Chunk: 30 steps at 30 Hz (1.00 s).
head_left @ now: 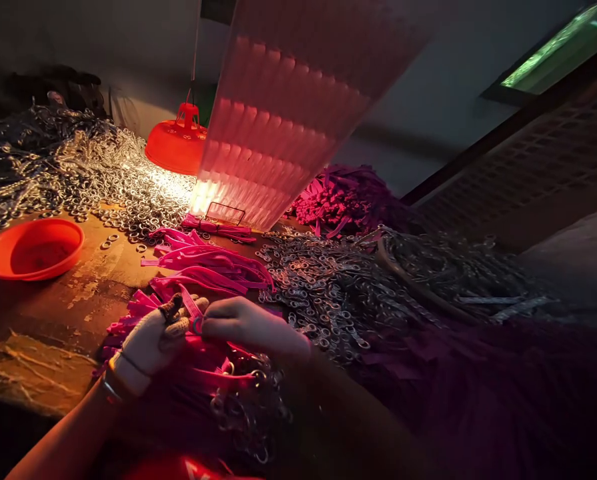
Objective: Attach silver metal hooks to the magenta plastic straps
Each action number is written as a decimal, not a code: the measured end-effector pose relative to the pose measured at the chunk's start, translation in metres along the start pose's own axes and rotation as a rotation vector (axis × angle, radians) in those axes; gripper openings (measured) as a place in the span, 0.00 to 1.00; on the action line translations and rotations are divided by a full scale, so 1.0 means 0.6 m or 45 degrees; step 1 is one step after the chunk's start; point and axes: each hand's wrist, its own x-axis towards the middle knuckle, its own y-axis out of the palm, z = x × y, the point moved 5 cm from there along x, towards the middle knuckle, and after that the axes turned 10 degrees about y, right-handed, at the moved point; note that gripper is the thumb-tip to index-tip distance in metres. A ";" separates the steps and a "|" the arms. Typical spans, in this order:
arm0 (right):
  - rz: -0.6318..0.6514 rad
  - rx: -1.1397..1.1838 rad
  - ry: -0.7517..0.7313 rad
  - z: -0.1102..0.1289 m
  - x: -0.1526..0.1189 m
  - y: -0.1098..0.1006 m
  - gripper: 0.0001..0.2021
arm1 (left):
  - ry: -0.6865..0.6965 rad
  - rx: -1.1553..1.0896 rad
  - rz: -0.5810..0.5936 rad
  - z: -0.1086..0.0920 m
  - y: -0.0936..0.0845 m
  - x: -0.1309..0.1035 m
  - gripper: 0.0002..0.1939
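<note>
My left hand [153, 337], in a pale work glove with dark fingertips, pinches a narrow magenta fabric strap [192, 308]. Close against it from the right, my bare right hand [243, 325] has its fingers closed at the strap's lower end, around a small ring [197, 325]. Just beyond both hands lies a bunch of magenta straps [218, 267]. More straps spread under my hands. Below them, metal rings [243, 407] hang or lie in a dark cluster with some straps; their exact footing is too dark to tell.
An orange-red bowl [33, 250] stands at the left of the worn wooden table [73, 307]. Behind it rises a heap of metal rings [113, 170] under a red lamp [177, 143]. A translucent ribbed panel [278, 127] leans beyond. Ringed grey straps [328, 287] lie right, magenta bundles [348, 200] behind.
</note>
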 end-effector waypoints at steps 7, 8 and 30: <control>-0.284 -0.503 -0.006 0.007 -0.124 0.096 0.12 | 0.039 -0.043 -0.009 -0.040 -0.023 0.009 0.16; -0.267 -0.500 0.005 0.002 -0.132 0.106 0.12 | 0.058 -0.050 -0.009 -0.050 -0.023 0.006 0.18; -1.151 -0.784 -0.139 0.004 -0.161 0.090 0.13 | 0.420 1.217 0.332 0.008 0.097 -0.133 0.14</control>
